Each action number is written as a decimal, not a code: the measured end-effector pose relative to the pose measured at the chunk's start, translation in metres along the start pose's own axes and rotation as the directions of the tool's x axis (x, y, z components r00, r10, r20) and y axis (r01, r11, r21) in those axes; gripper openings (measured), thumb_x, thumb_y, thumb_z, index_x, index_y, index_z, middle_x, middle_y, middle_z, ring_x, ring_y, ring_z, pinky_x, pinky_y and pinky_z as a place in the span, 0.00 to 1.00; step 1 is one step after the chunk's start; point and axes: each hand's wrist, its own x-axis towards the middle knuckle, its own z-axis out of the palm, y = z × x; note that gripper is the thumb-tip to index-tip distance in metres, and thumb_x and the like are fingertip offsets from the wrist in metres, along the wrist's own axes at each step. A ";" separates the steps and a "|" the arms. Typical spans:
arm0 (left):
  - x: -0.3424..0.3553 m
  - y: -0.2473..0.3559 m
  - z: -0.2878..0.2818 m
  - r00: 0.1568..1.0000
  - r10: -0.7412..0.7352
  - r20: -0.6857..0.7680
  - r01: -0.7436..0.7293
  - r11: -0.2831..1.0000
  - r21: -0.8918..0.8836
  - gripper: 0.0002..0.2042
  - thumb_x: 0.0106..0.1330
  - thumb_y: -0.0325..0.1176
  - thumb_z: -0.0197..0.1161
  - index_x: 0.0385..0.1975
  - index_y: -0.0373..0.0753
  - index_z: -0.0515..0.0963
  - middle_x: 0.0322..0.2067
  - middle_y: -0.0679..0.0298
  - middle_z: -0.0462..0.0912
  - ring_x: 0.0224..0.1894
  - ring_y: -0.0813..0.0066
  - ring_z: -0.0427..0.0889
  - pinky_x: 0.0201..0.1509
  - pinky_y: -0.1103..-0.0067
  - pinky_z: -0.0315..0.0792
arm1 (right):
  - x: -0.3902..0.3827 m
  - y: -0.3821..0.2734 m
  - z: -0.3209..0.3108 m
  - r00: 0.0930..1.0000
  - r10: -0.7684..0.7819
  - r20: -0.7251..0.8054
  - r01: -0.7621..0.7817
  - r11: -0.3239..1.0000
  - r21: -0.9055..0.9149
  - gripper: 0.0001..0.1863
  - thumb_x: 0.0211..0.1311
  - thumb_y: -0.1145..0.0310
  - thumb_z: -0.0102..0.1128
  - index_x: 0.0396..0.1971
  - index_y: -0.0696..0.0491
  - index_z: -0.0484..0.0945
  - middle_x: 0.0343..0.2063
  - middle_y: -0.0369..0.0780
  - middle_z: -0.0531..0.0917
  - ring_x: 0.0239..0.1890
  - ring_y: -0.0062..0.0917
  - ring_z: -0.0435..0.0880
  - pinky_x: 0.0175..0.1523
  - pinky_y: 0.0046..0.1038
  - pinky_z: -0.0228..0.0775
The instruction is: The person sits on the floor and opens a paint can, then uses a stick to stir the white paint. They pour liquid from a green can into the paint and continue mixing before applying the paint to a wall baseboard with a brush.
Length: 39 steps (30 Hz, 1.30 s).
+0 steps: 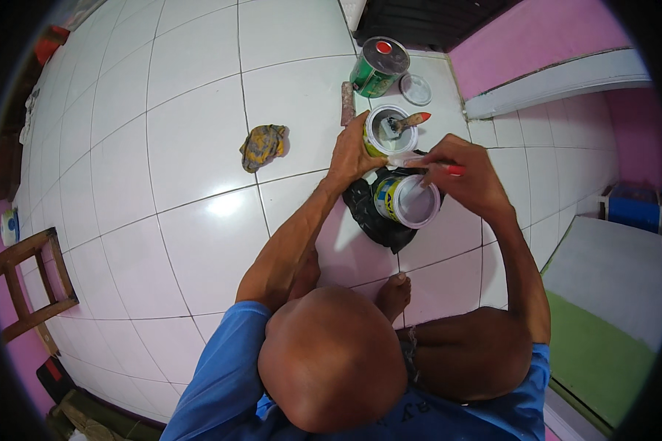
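Note:
My left hand (351, 151) grips the side of an upper paint can (381, 143), in which a brush with a wooden, red-tipped handle (417, 118) rests. My right hand (456, 173) holds a second brush with a red handle (456, 170), its pale end (401, 159) at the near side of that can, beside my left hand. Just below, an open can of light paint (417, 207) with a yellow and blue label stands on black plastic (375, 229); my right fingers are over its far rim.
A green metal tin (375, 81), round lid (415, 88), roller sleeve (347, 103) and crumpled stained rag (263, 147) lie around the cans on white tiles (198, 242). A wooden frame (33, 316) is at left, a grey-and-green board (603, 316) at right, a blue box (632, 208) behind it.

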 end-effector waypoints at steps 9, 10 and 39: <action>0.001 0.015 -0.005 0.997 -0.054 0.048 0.056 0.998 -0.030 0.56 0.36 0.40 0.89 0.69 0.32 0.62 0.59 0.45 0.78 0.63 0.43 0.76 0.67 0.58 0.70 | -0.021 0.008 0.019 0.907 0.412 -0.092 -0.152 0.523 0.839 0.17 0.70 0.73 0.63 0.55 0.63 0.77 0.43 0.47 0.88 0.46 0.25 0.87 0.57 0.28 0.79; 0.001 0.011 -0.004 0.999 -0.038 0.035 0.038 0.999 -0.012 0.56 0.37 0.40 0.89 0.69 0.31 0.62 0.59 0.45 0.78 0.62 0.43 0.76 0.66 0.58 0.70 | -0.021 0.011 0.028 0.907 0.402 -0.125 -0.118 0.528 0.841 0.18 0.70 0.73 0.63 0.56 0.63 0.77 0.43 0.47 0.88 0.46 0.25 0.87 0.57 0.27 0.79; 0.000 0.004 -0.002 1.000 -0.016 0.017 0.016 1.000 0.024 0.55 0.39 0.41 0.87 0.69 0.30 0.62 0.59 0.44 0.78 0.61 0.41 0.77 0.66 0.58 0.71 | -0.018 0.005 0.024 0.953 0.198 -0.231 -0.166 0.974 0.152 0.07 0.63 0.74 0.66 0.37 0.62 0.80 0.32 0.43 0.88 0.34 0.21 0.86 0.42 0.25 0.78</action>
